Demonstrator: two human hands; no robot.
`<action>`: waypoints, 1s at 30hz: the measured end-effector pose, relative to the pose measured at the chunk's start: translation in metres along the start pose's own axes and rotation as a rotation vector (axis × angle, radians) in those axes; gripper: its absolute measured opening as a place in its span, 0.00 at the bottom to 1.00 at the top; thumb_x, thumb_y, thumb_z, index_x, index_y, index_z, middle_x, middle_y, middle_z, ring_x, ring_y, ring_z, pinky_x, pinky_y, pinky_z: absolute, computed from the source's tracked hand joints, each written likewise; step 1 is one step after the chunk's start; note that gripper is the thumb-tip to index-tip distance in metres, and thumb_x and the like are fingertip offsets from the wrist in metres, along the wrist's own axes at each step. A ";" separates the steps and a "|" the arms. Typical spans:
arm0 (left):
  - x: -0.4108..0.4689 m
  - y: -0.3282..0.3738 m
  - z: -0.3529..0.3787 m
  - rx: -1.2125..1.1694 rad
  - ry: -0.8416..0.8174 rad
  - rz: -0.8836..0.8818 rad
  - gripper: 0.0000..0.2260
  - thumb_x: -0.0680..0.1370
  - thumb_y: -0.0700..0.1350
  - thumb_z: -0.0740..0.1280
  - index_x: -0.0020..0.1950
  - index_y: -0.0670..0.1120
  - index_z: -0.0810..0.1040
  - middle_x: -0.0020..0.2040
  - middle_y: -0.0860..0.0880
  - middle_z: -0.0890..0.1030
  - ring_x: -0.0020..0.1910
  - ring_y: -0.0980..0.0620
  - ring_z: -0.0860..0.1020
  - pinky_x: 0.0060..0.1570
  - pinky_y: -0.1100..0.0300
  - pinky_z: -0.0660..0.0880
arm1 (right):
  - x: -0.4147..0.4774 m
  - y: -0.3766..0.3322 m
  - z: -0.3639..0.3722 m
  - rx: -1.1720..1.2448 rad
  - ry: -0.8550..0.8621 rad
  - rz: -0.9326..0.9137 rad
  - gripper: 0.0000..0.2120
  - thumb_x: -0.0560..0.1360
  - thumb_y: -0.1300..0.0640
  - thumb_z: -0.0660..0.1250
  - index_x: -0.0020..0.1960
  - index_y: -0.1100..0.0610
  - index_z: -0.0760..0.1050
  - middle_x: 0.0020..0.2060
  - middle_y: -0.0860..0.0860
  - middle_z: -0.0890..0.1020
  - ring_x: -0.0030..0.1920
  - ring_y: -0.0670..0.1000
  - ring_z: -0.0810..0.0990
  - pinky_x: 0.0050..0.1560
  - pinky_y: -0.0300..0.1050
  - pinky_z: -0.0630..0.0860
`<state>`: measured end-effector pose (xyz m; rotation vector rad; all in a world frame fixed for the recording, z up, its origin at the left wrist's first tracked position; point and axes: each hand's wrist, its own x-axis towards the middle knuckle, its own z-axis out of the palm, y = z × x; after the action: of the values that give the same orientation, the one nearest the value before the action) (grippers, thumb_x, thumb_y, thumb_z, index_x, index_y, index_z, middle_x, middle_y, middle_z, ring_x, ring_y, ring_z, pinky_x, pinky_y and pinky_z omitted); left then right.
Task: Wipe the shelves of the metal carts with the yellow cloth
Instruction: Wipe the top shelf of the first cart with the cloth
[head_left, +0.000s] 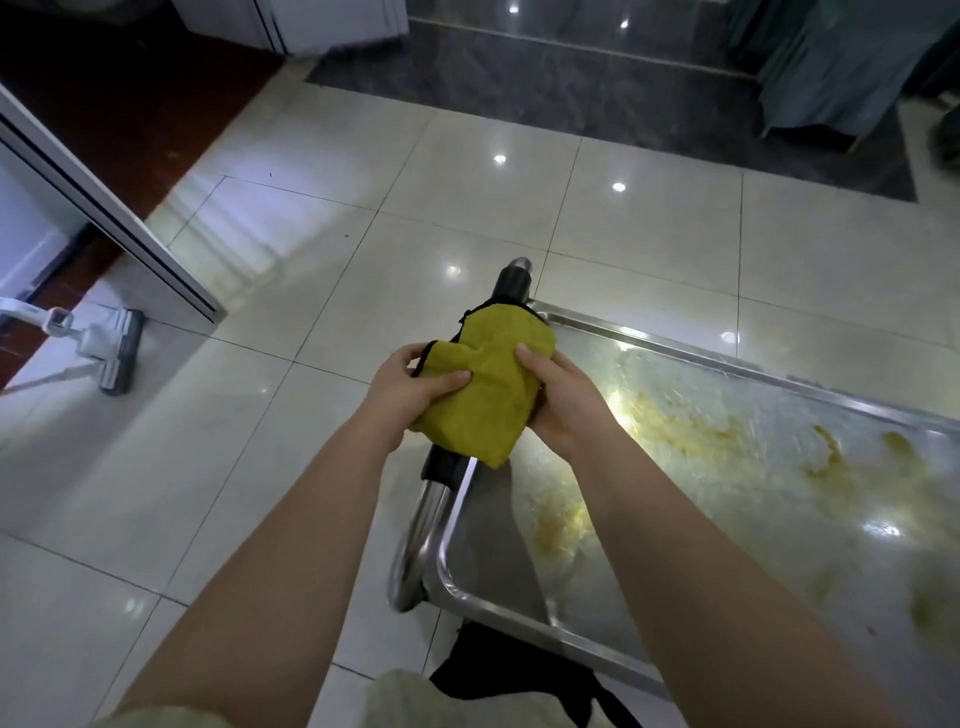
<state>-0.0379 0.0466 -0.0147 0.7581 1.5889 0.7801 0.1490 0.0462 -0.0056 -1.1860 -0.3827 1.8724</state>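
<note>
Both hands hold the yellow cloth (485, 387) bunched up above the black-gripped handle (511, 286) of the metal cart. My left hand (408, 387) grips the cloth's left side, thumb on top. My right hand (558, 397) grips its right side from underneath, thumb pressed on the fabric. The cart's top shelf (701, 467) stretches to the right, a steel tray smeared with yellowish stains and white residue. The cloth hangs above the shelf's left end, not touching the tray surface.
Glossy cream floor tiles (291, 364) surround the cart. A white vacuum head (111, 345) lies on the floor at the left beside a white door panel (104, 208). Grey fabric (831, 67) hangs at the back right. A dark item (511, 670) lies under the cart near my legs.
</note>
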 end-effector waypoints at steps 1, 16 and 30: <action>-0.003 0.004 0.000 0.002 0.017 0.047 0.32 0.67 0.46 0.80 0.68 0.52 0.71 0.62 0.47 0.76 0.57 0.46 0.77 0.47 0.54 0.76 | -0.004 -0.004 0.003 -0.025 -0.025 -0.057 0.18 0.78 0.60 0.67 0.67 0.56 0.73 0.57 0.55 0.83 0.58 0.57 0.82 0.58 0.59 0.79; -0.057 0.125 0.131 0.733 -0.520 0.721 0.25 0.65 0.57 0.80 0.59 0.57 0.78 0.56 0.56 0.79 0.56 0.55 0.77 0.56 0.51 0.78 | -0.120 -0.125 -0.055 -1.185 0.095 -0.464 0.09 0.76 0.61 0.68 0.46 0.46 0.79 0.40 0.46 0.82 0.42 0.47 0.79 0.45 0.41 0.74; -0.115 0.065 0.299 0.737 -0.735 1.029 0.15 0.67 0.35 0.73 0.47 0.54 0.82 0.37 0.58 0.80 0.39 0.54 0.77 0.42 0.61 0.74 | -0.223 -0.054 -0.267 -1.046 0.910 -0.461 0.15 0.68 0.67 0.71 0.40 0.45 0.78 0.39 0.45 0.77 0.46 0.50 0.76 0.46 0.43 0.70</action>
<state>0.2777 0.0138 0.0646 2.1946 0.6922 0.4571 0.4415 -0.1473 0.0249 -2.2124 -1.0366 0.5198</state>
